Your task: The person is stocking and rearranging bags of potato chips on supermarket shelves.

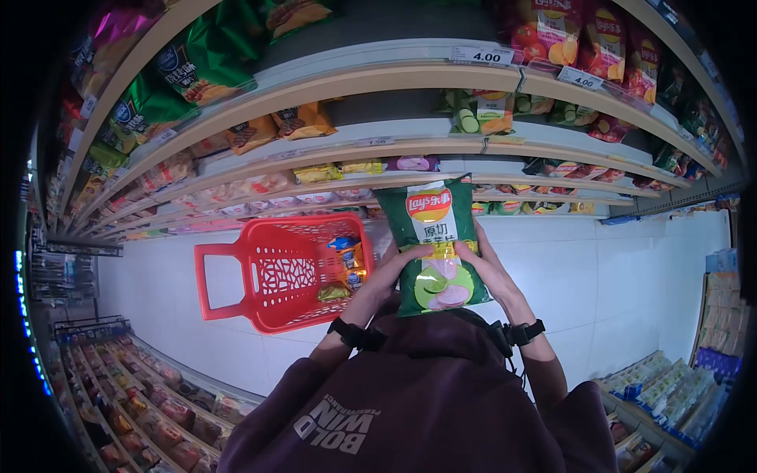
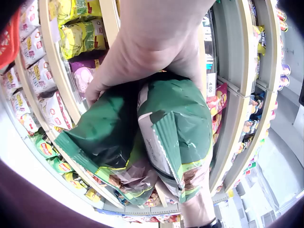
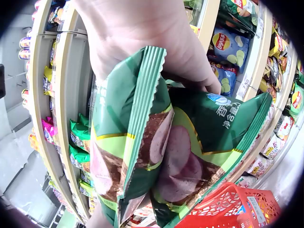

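Observation:
Both hands hold two green Lay's potato chip bags together in front of the chest. In the head view the front chip bag [image 1: 438, 272] stands face up toward the camera and hides the other. My left hand [image 1: 392, 270] grips the left side with its thumb over the front. On the opposite side my right hand [image 1: 490, 266] does the same. The wrist views show the second bag [image 2: 102, 130] behind the first, their crimped edges side by side. Fingers behind the bags are mostly hidden in the head view.
A red shopping basket [image 1: 256, 311] with several snack packs [image 1: 347, 256] inside stands on the white tiled floor [image 1: 552, 260] at the left. Shelves [image 1: 378, 67] of chip bags run across the front. More stocked racks [image 1: 150, 394] stand behind on both sides.

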The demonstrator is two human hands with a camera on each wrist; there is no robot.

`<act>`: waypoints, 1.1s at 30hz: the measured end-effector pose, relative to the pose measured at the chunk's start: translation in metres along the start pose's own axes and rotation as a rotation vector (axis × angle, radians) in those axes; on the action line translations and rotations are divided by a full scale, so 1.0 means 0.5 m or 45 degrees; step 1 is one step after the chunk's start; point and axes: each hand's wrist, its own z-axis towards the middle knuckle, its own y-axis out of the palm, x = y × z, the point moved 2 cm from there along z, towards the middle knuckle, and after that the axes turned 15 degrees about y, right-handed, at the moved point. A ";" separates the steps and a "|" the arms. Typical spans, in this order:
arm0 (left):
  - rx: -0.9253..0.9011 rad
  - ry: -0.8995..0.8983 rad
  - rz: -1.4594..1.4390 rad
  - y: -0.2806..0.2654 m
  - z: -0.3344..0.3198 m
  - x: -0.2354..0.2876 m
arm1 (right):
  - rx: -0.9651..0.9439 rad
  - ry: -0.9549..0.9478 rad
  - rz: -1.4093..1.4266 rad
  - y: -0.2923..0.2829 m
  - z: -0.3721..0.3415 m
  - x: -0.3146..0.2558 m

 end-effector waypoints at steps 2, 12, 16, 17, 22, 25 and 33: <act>-0.004 0.055 -0.011 0.018 -0.001 0.014 | -0.027 -0.067 -0.114 -0.014 -0.004 -0.005; -0.029 0.076 0.106 0.009 0.030 0.065 | -0.030 0.010 -0.229 -0.036 0.044 -0.053; 0.072 0.194 0.043 0.018 0.032 0.090 | -0.098 0.042 -0.186 -0.032 0.066 -0.074; 0.081 0.216 0.074 0.013 0.036 0.104 | -0.126 0.032 -0.171 -0.026 0.070 -0.083; 0.142 0.231 0.143 -0.008 0.037 0.126 | -0.183 0.023 -0.111 -0.009 0.115 -0.078; 0.141 0.208 0.119 -0.031 0.048 0.129 | -0.158 0.038 -0.122 0.000 0.132 -0.086; 0.010 0.205 0.183 -0.089 0.109 0.157 | -0.087 0.033 0.020 0.046 0.131 -0.136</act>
